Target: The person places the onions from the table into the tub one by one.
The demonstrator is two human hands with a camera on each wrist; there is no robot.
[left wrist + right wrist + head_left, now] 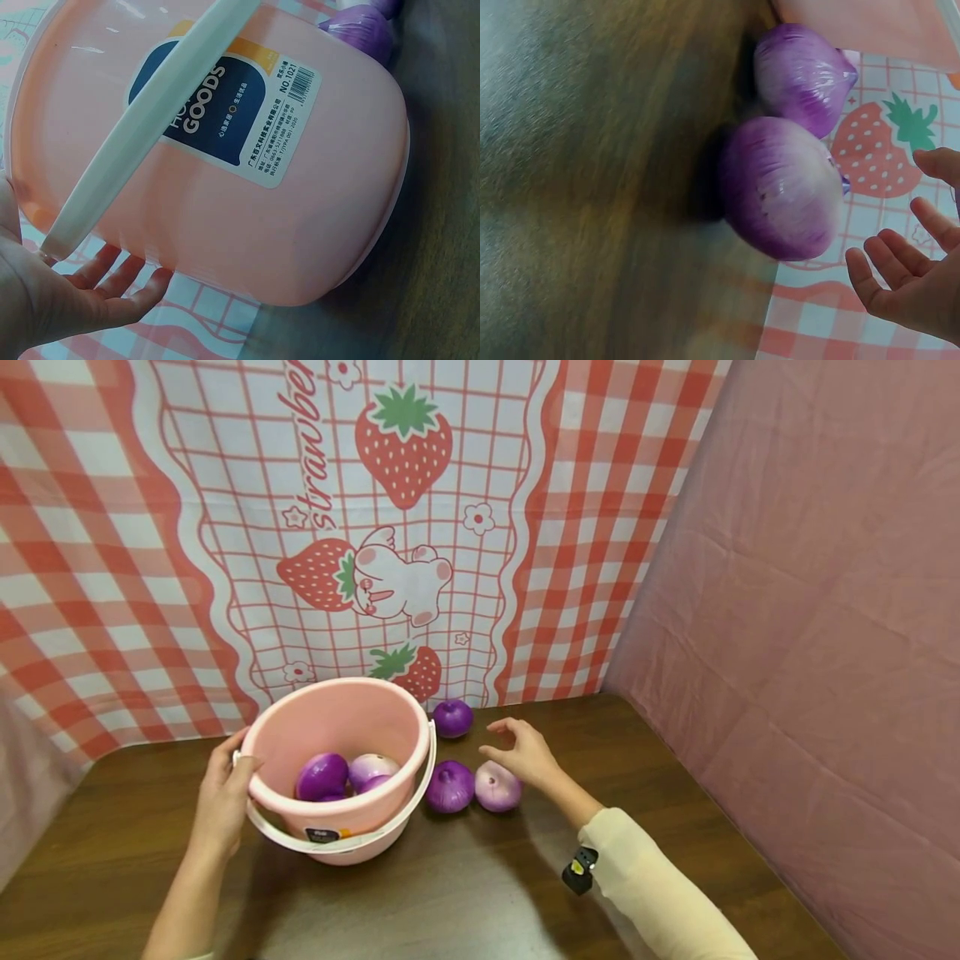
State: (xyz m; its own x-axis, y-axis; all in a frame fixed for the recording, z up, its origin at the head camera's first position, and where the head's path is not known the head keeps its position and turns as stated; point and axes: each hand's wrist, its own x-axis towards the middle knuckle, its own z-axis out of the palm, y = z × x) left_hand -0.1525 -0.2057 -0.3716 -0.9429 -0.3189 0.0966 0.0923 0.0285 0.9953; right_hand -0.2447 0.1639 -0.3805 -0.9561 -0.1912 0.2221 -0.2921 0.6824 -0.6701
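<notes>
A pink bucket (341, 697) with a white handle (139, 124) stands tilted on the table. My left hand (222, 793) grips its left rim, thumb over the edge and fingers along the outside. Several purple and white onions (322, 775) lie inside. To the bucket's right, a purple onion (450, 787) and a paler onion (498, 787) sit side by side. Another purple onion (453, 718) is farther back. Just above the paler onion hovers my right hand (525, 752), fingers spread and holding nothing; the right wrist view shows a gap between its fingers and that onion (784, 187).
The dark wooden table (645, 793) meets a red-checked strawberry cloth (465, 585) at its back edge. A pink fabric wall (810, 635) borders the right side. A small black device (580, 870) is strapped at the right sleeve.
</notes>
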